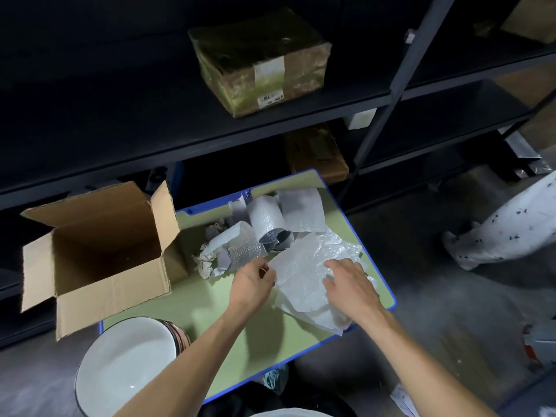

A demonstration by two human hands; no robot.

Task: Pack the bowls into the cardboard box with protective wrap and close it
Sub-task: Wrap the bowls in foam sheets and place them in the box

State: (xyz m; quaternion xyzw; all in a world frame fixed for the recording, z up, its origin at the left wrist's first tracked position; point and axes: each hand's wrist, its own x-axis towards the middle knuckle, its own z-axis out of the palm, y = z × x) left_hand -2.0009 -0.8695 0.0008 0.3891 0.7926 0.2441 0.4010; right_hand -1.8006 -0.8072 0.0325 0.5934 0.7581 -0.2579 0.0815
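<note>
Student: Hands first. How did each one stand?

Tutor: The left hand (254, 282) was curled, its fingertips pinching the left edge of the bubble-wrap sheet (304, 266). The right hand (349, 284) lay on top of the same sheet, fingers spread and bent, tips on the plastic. Whether it gripped a fold could not be told.

Student: And the sheet itself?

Tutor: It lay crumpled between and under the two hands on the green table top (240, 341). Its nearer part ran beneath the right wrist towards the table's blue edge.

Student: Where were the bowls and the box?

Tutor: The stack of bowls (126, 362) stood nearer than the hands, to the left of the left forearm, at the table's near corner. The top bowl was white inside, and striped rims showed beneath it. The cardboard box (99, 257) stood to the left of the left hand, apart from it, flaps up, bare cardboard showing inside. No bowl touched either hand.

Student: What lay beyond the hands?

Tutor: Just beyond the fingertips lay a heap of rolled wrap and crumpled paper (255, 233). Farther beyond, on a dark shelf (120, 100), sat a taped carton (261, 61).
</note>
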